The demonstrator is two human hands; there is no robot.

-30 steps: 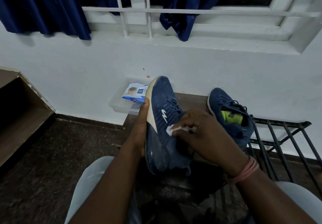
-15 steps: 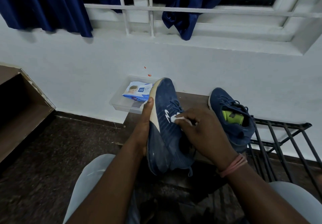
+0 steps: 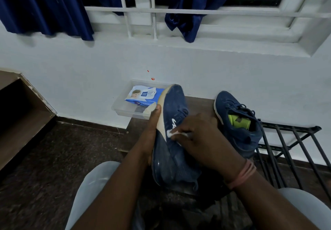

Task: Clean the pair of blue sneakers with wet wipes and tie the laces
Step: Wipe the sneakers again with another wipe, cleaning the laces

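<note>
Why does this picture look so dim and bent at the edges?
Head view: the light is low, so the held sneaker and floor look murky; the wide lens bows the window bars; the white wall is the brightest area; the wipe looks slightly soft.

Both forearms bare, no sleeves in view. Right wrist point(image 3: 240, 175) wears a stack of thin pinkish bands. Light grey trousers on both legs: left knee point(image 3: 93, 181) near-left, right knee point(image 3: 302, 204) near-right. Nothing on the left hand point(image 3: 152, 136).
</note>
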